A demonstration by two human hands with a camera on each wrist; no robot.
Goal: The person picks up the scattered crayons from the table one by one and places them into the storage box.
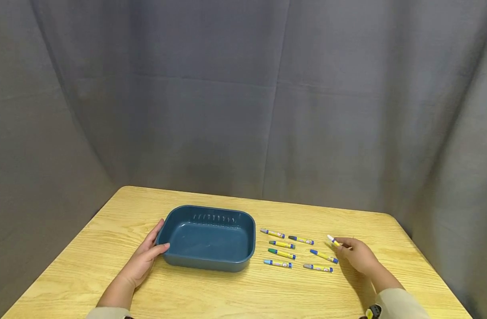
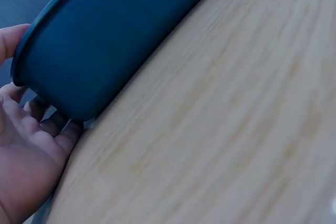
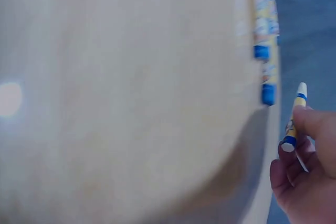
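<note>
**Soft, even light; wrist views blurred**

The head view is evenly lit and fairly sharp, with only faint shadows under the tray (image 1: 209, 257) and beside the right hand (image 1: 356, 255). The grey curtain (image 1: 243, 97) darkens toward the corners. The left wrist view is close and soft. The right wrist view is washed out and badly out of focus, with a pale glare spot on the table (image 3: 10, 98).

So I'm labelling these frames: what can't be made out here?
- Crayon labels: too small in the head view, blurred in the right wrist view.
- Left hand: fingertips hidden behind the blue tray; palm cut by the frame edge.
- White-tipped crayon: lower part covered by the right hand.
</note>
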